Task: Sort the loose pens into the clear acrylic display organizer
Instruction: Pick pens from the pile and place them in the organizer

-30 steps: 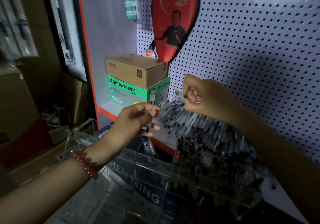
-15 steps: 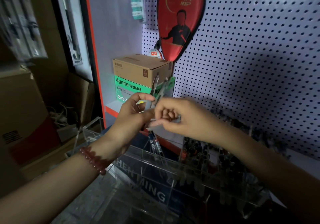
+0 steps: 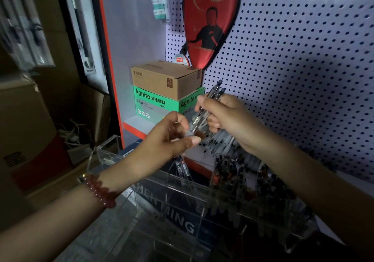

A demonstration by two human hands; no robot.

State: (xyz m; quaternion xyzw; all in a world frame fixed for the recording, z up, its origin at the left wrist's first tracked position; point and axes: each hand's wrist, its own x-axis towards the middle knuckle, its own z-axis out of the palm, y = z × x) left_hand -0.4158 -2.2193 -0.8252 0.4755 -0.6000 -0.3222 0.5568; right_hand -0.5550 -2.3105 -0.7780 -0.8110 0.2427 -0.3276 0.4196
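Left hand, above the organizer at its left-centre: thumb and forefinger pinched on the lower tip of a single pen, other fingers loosely curled. My read is that it's drawing that one out of the bunch.

Pen bundle, above the organizer's centre, tilted with the clicker ends up and to the right. Right hand is curled round it and grips several pens; can't tell how many.

Failure modes from here:
- The pinch is on the tip only, with little contact. If the pen snags on its neighbours, it slips and drops outside the organizer.
- Pulling one pen can drag others along. If the right hand's grip loosens, the bundle spills.
- The slot below the left hand already holds two pens leaning across it. A new pen could jam against them or land in the wrong cell.
- Acrylic walls are hard to see in this dim light, so it's easy to clip a rim.

Loose pens lie fanned just behind the organizer, under the right hand. A low wrist could sweep them. The organizer's right-hand cells are densely packed.
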